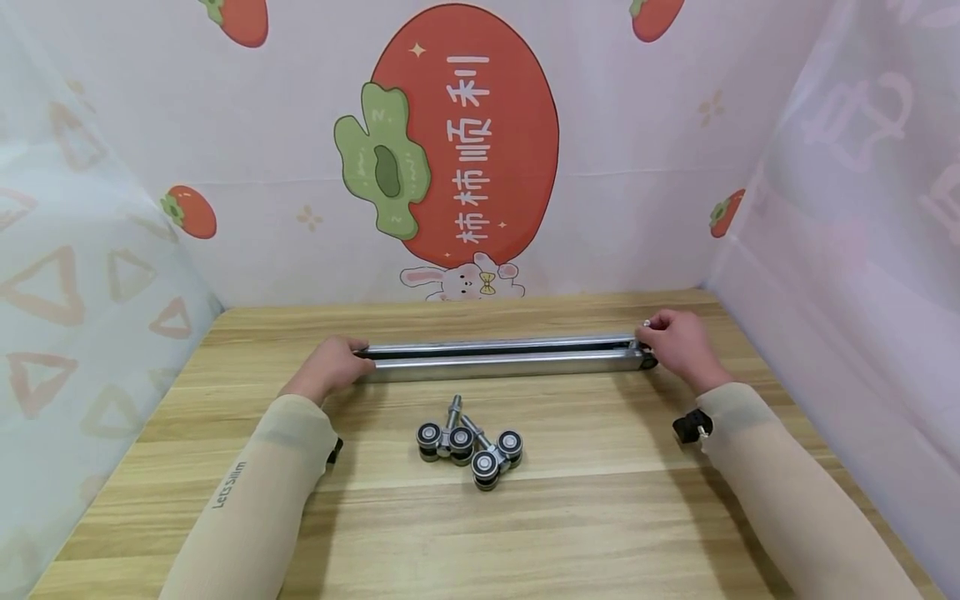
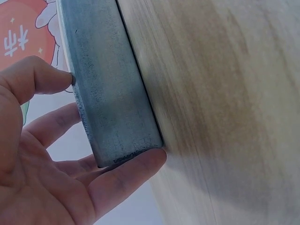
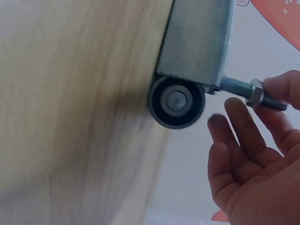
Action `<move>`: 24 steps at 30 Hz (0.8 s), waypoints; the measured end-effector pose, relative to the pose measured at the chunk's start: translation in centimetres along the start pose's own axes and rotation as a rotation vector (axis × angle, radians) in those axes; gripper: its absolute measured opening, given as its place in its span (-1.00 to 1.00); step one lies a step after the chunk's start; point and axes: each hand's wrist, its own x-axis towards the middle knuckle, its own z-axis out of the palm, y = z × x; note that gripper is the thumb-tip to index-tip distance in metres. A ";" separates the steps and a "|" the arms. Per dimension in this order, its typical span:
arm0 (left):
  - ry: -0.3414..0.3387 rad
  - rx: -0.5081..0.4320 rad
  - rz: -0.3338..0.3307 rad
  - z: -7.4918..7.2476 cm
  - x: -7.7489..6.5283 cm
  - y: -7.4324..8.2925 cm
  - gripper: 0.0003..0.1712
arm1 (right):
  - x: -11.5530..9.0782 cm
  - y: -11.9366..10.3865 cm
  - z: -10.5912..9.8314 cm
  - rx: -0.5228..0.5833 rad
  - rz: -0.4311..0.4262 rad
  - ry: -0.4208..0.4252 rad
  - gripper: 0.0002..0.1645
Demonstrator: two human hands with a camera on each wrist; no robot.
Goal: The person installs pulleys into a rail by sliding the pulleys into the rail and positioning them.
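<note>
A long metal channel rail (image 1: 502, 367) lies across the table with its slot facing up. At its left end my left hand (image 1: 330, 367) holds the rail, thumb on the upper edge and a finger across the end, as the left wrist view shows. My right hand (image 1: 681, 350) is at the other end, pinching the threaded bolt (image 3: 239, 87) of a roller trolley (image 3: 177, 100) between thumb and index finger. One wheel pair sticks out of the rail's end while the bolt stands up from the slot; the rest of the trolley is hidden inside the rail.
Two more roller trolleys, one on the left (image 1: 429, 435) and one on the right (image 1: 486, 468), lie close together in front of the rail. The wooden table (image 1: 570, 533) meets a printed cloth backdrop (image 1: 285, 183) behind and at both sides.
</note>
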 end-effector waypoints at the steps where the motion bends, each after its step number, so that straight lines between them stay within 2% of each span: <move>1: -0.002 -0.002 0.000 0.0 0.0 0.0 -0.28 | -0.1 -0.1 -0.1 -0.004 0.001 -0.009 -0.72; 6: -0.002 0.004 0.009 -0.1 0.1 -0.2 -0.28 | -0.2 -0.8 -0.3 -0.034 0.003 -0.040 -0.69; 14: -0.008 0.000 0.000 -0.3 0.1 -0.3 -0.28 | 0.1 -1.8 0.1 -0.058 -0.035 -0.040 -0.71; 20: -0.008 0.006 0.005 -0.3 0.1 -0.3 -0.27 | 0.4 -3.0 1.4 -0.039 -0.038 -0.090 -0.73; 24: -0.002 0.003 0.009 -0.1 0.0 -0.3 -0.29 | 0.3 -4.4 2.7 -0.038 -0.050 -0.093 -0.75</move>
